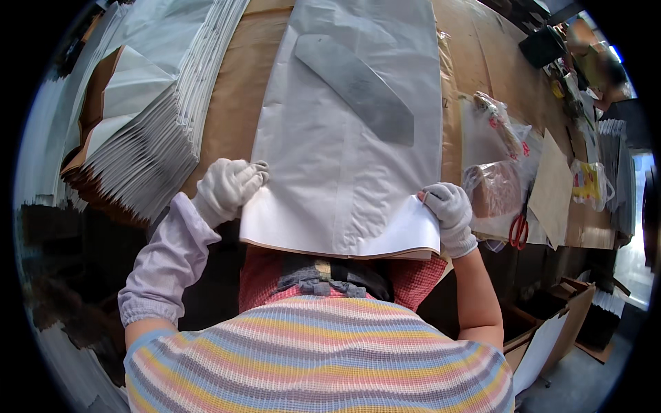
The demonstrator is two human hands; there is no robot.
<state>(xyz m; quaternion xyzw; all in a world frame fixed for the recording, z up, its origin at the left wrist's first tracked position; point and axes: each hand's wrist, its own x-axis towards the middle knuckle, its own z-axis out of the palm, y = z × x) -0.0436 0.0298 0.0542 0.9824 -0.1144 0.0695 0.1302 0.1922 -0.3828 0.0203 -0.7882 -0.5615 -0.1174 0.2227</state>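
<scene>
Two white-gloved hands, one white paper length (310, 213), lying lengthwise on the worktable with its near end overhanging the edge and a brown layer showing beneath. Left hand (231, 187): fingers curled together, clamped on the paper's left edge near that end; pale lavender sleeve cover (169, 261) on the forearm. Right hand (449, 210): thumb and fingers closed on the right edge, one reddish fingertip showing; forearm bare. One flat grey plate (358, 89), angular, set diagonally on the paper, bearing a faint mark too small to read. One large stack of white folded sheets (148, 141), edges fanned, at left. Brown covering (231, 82) over the table. At right: one clear plastic bag (506, 131) with small red printing, illegible; a second clear bag (494, 189) around something brownish; one pair of red-handled scissors (521, 220); one beige sheet (551, 193), slanted, beside them; one yellow package (589, 184) with printed label, lettering blurred. Beyond: one dark container (542, 47). Lower right: cardboard boxes (575, 316).
</scene>
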